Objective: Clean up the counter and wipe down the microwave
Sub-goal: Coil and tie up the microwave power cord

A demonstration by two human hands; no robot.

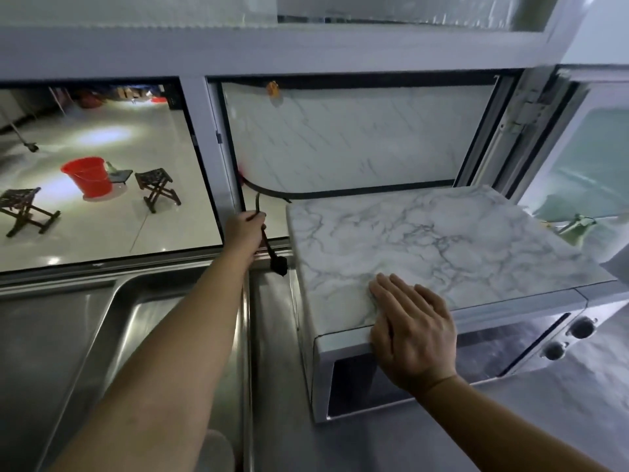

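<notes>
A microwave [476, 352] stands on the counter at the right, its top covered in a marble-pattern sheet [442, 240]. My right hand [413, 330] lies flat with straight fingers on the front left corner of that top. My left hand [243, 229] reaches out to the window sill behind the sink and grips a dark power cord [267, 245] whose black plug [279, 265] hangs below my fist. The cord runs up and curves right behind the microwave.
A stainless steel sink [102, 335] fills the lower left, with a steel strip of counter [272, 335] between it and the microwave. The window frame [200, 131] rises behind. Beyond the glass are a red bucket [88, 177] and wooden stools [158, 189].
</notes>
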